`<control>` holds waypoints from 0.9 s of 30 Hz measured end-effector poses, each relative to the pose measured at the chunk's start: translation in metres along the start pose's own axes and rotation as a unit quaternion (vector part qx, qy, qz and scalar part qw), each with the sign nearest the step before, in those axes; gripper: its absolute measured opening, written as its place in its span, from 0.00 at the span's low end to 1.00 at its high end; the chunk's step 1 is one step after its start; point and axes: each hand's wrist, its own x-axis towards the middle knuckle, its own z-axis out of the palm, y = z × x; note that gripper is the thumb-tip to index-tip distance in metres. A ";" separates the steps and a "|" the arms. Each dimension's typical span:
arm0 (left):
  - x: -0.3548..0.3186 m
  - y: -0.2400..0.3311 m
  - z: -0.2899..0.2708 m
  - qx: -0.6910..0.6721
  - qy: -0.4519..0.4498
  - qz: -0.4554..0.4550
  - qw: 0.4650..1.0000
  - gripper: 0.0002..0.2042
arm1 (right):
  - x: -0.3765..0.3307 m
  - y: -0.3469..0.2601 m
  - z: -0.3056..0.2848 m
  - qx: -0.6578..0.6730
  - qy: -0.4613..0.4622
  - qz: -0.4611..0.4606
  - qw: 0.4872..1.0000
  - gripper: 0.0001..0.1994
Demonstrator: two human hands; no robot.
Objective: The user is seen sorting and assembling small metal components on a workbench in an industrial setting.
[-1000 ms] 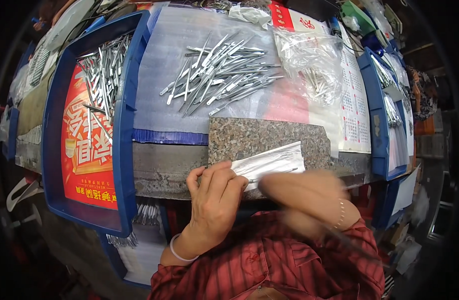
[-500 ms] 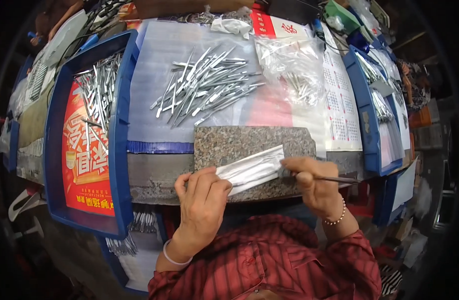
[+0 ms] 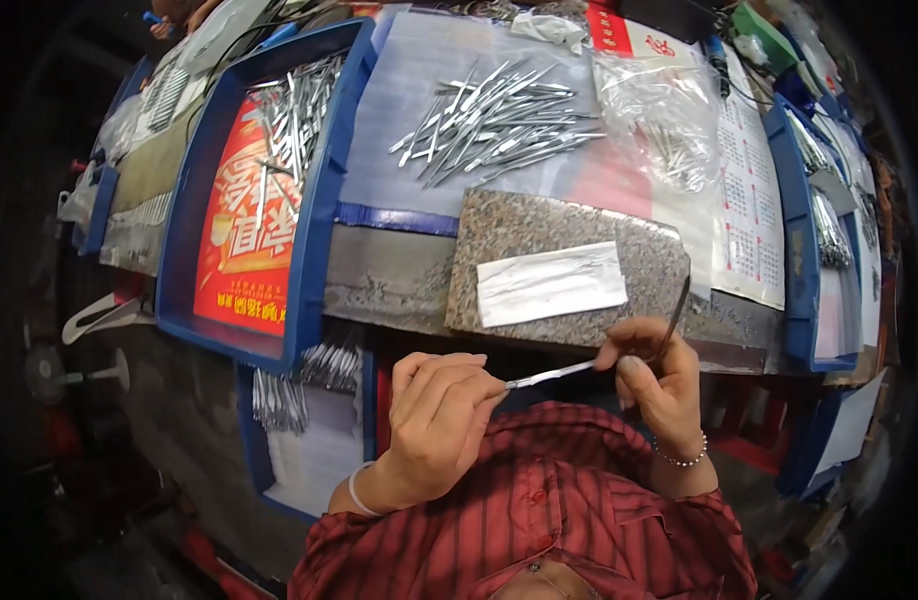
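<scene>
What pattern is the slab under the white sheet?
Speckled grey-brown granite slab; the white sheet lies on it. Head view.

red striped shirt (image 3: 539, 510), white wristband (image 3: 358, 493), beaded bracelet (image 3: 682, 459)

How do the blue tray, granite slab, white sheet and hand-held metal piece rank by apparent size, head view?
1. blue tray
2. granite slab
3. white sheet
4. metal piece, pinched between left hand and right hand; nearer the camera, so apparent only.
</scene>
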 end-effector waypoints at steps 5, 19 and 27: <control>-0.016 0.007 -0.003 -0.045 0.018 -0.031 0.998 0.09 | -0.002 0.001 0.007 -0.033 -0.016 0.009 0.999 0.13; -0.042 -0.003 -0.002 -0.133 0.007 -0.139 0.981 0.08 | -0.005 0.005 0.024 -0.133 -0.062 -0.066 0.987 0.06; -0.051 -0.010 -0.012 -0.207 -0.045 -0.251 0.945 0.07 | 0.001 0.008 0.041 -0.197 -0.067 -0.087 0.974 0.05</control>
